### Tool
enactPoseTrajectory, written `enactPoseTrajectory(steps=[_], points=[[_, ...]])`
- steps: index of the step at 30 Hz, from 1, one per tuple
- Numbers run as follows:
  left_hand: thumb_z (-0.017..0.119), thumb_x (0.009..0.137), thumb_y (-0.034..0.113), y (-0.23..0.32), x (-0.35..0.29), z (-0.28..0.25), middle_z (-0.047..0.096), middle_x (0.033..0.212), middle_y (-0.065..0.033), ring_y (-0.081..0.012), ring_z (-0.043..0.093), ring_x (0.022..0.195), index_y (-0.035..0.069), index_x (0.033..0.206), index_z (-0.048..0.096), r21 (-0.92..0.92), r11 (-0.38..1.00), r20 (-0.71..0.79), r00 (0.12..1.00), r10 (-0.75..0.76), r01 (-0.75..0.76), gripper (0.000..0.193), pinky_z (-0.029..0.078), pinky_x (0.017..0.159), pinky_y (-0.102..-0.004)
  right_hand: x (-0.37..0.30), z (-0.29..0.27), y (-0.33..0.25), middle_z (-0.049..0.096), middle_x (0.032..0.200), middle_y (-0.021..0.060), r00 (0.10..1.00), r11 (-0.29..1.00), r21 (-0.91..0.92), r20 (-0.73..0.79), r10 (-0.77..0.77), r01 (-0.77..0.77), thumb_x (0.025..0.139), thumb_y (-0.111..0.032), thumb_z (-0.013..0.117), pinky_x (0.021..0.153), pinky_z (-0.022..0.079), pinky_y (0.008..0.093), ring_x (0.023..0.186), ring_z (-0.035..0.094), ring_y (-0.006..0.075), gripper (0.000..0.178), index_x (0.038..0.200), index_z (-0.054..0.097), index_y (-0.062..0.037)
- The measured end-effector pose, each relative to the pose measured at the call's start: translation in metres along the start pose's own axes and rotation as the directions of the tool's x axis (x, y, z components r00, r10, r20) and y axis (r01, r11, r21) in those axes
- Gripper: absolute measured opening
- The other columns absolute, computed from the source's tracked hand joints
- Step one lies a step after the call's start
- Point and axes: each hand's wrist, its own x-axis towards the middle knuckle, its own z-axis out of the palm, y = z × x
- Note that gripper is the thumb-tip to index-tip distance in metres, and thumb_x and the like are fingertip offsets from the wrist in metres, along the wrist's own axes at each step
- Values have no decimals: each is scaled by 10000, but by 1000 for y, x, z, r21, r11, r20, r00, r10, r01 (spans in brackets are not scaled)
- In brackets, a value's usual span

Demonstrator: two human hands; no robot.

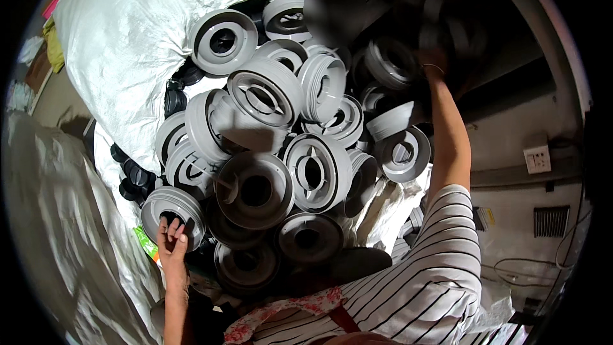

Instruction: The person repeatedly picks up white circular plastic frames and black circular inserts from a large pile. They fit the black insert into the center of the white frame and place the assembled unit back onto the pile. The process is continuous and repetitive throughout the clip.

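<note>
At the lower left my left hand (172, 246) grips a round grey plastic part (153, 209) with ridged sides, its fingertips hooked into the dark centre hole. My right arm stretches far up to the right, where my right hand (433, 57) lies in deep shadow beside more of these grey parts. Nearest to it is a ribbed grey part (391, 62) tilted on its side; the fingers are too dark to make out. Between my hands lies a heap of similar ring-shaped parts, among them one (317, 172) with a cross-barred opening and a shaded one (255, 190).
A large white woven sack (134, 32) bulges at the upper left, with black round pieces (137, 176) beside it. Pale sheeting (57, 217) hangs along the left. On the right, a wall carries a white socket box (537, 159) and a dark vent (550, 222), with loose cables nearby.
</note>
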Motion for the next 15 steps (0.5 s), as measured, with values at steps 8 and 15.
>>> enactPoseTrajectory(steps=[8,15], points=[[591,830,-4,-31,17,-12,492,1255,-117,-175,486,1115,12,1385,308,-125,992,71,997,23,-14,624,363,968,-279,-130,-98,-130,638,969,233,969,968,204,168,-180,144,596,-294,722,839,501,397,942,621,362,634,1108,537,31],[602,812,-65,-33,7,-19,480,1141,-71,-122,475,961,-2,1355,334,-147,989,32,999,17,-12,608,392,892,-249,-208,-164,-196,631,1028,177,736,515,685,-46,-675,515,687,-302,759,853,485,376,965,617,305,655,1232,494,-51]])
